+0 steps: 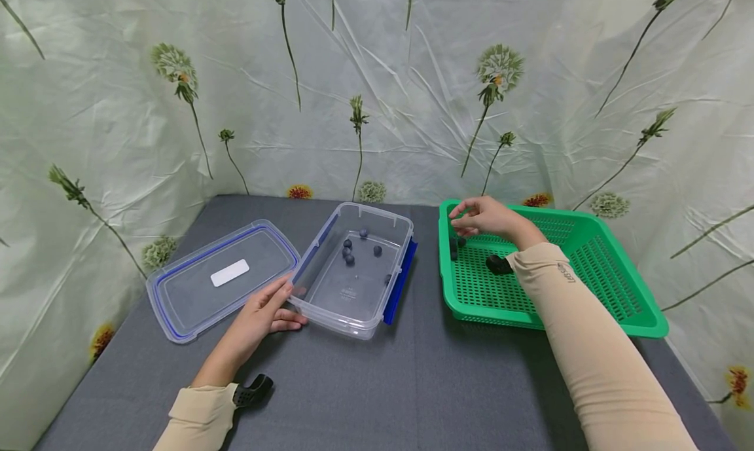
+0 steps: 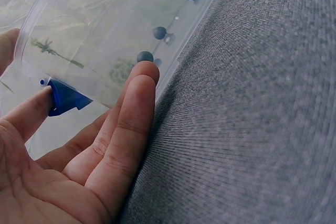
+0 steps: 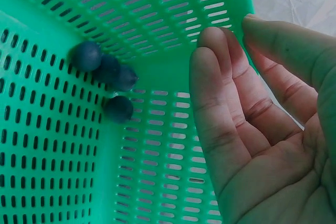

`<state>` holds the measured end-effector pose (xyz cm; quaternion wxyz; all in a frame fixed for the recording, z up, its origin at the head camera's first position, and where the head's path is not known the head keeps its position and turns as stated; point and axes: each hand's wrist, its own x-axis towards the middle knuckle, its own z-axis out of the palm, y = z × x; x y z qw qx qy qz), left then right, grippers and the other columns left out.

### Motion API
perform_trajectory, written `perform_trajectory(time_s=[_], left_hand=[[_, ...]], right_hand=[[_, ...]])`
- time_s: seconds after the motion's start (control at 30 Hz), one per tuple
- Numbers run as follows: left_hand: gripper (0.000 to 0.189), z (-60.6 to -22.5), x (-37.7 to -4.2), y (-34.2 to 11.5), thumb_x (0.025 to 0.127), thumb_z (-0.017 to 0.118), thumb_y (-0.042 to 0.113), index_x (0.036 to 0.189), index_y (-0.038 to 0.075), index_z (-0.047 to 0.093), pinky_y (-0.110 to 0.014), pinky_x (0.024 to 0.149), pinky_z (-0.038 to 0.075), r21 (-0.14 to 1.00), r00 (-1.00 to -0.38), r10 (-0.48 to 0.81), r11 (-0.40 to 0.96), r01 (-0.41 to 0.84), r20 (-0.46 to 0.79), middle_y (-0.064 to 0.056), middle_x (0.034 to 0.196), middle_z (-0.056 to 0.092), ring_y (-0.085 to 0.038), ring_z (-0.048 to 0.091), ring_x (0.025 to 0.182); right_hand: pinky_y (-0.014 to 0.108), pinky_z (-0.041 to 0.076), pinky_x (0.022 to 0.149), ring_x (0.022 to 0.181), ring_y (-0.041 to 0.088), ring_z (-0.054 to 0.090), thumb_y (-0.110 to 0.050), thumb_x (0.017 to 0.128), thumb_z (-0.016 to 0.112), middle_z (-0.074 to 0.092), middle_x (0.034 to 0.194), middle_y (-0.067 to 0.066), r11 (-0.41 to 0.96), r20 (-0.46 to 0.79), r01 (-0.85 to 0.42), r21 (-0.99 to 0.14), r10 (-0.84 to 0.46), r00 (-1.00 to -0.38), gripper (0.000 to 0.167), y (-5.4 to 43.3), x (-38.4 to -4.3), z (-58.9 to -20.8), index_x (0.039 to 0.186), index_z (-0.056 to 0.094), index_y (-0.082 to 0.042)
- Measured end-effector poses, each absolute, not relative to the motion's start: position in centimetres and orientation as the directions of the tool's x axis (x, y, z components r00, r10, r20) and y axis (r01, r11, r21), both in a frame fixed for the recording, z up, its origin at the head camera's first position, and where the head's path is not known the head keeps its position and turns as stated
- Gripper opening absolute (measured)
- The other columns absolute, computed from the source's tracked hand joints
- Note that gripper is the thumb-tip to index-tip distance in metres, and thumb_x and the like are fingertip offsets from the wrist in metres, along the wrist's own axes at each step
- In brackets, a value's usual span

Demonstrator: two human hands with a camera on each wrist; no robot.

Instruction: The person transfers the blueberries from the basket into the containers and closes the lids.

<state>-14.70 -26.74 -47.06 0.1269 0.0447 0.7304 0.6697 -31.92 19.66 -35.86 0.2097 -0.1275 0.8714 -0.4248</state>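
At the frame's centre, the left hand [image 1: 262, 317] grips the clear rectangular plastic box [image 1: 326, 287]. At right, the right hand [image 1: 489, 216], loosely bent, holds nothing visible near round dark-blue berries [image 3: 119, 109] cornered in the green perforated plastic basket [image 1: 612, 287]; hard pinching could bruise them.

Left hand [image 1: 262, 317] held low, fingers extended; right hand [image 1: 486, 217] held near desk's [image 1: 347, 398] far edge, fingers loosely curled

Dark blue berries [image 1: 377, 251] lie scattered in the clear container [image 1: 336, 317] and clustered in the green basket [image 1: 518, 299].
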Motion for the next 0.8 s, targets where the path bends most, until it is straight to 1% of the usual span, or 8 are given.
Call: perform_trajectory(time_s=[0.27,0.37,0.53,0.7,0.8], left_hand=[[0.062,-47.2,-14.7,-26.8,0.118,0.044,0.037,0.168,0.004,0.029,-0.028,0.083,0.066,0.990,-0.966,0.228,0.098,-0.106,-0.126,-0.036,0.157,0.047,-0.014,0.079,0.093],[0.062,-47.2,-14.7,-26.7,0.118,0.044,0.037,0.167,0.003,0.029,-0.028,0.083,0.066,0.990,-0.966,0.227,0.094,-0.105,-0.124,-0.037,0.156,0.048,-0.014,0.079,0.093],[0.062,-47.2,-14.7,-26.7,0.118,0.043,0.037,0.167,0.001,0.030,-0.029,0.083,0.066,0.991,-0.965,0.232,0.087,-0.103,-0.121,-0.038,0.154,0.048,-0.015,0.080,0.093],[0.062,-47.3,-14.7,-26.7,0.118,0.044,0.037,0.167,0.001,0.029,-0.029,0.083,0.066,0.991,-0.965,0.234,0.087,-0.102,-0.120,-0.037,0.154,0.048,-0.015,0.080,0.093],[0.062,-47.3,-14.7,-26.7,0.118,0.044,0.037,0.167,0.002,0.029,-0.029,0.083,0.066,0.991,-0.965,0.234,0.087,-0.101,-0.119,-0.037,0.155,0.047,-0.015,0.080,0.093]], right_hand=[[0.039,0.062,0.088,0.088,0.018,0.072,-0.015,0.108,0.065,0.078,0.100,0.009,0.589,-0.286,-0.016,-0.808,-0.416,-0.863,0.034,20.0,-32.0,-36.7,0.134,0.060,0.007],[0.037,0.061,0.086,0.088,0.019,0.072,-0.014,0.108,0.066,0.077,0.098,0.007,0.591,-0.303,-0.004,-0.806,-0.419,-0.856,0.033,20.0,-32.1,-37.2,0.133,0.061,0.006],[0.032,0.061,0.083,0.087,0.016,0.071,-0.013,0.107,0.066,0.077,0.095,0.005,0.611,-0.328,0.006,-0.792,-0.417,-0.847,0.033,20.2,-32.0,-37.8,0.133,0.062,0.007],[0.030,0.061,0.082,0.084,0.014,0.069,-0.011,0.107,0.066,0.076,0.094,0.004,0.609,-0.351,0.030,-0.792,-0.416,-0.839,0.033,20.2,-31.9,-38.2,0.134,0.062,0.008],[0.031,0.061,0.080,0.083,0.014,0.069,-0.011,0.108,0.065,0.075,0.095,0.006,0.612,-0.363,0.033,-0.790,-0.423,-0.830,0.033,20.2,-31.9,-38.5,0.134,0.061,0.009]])
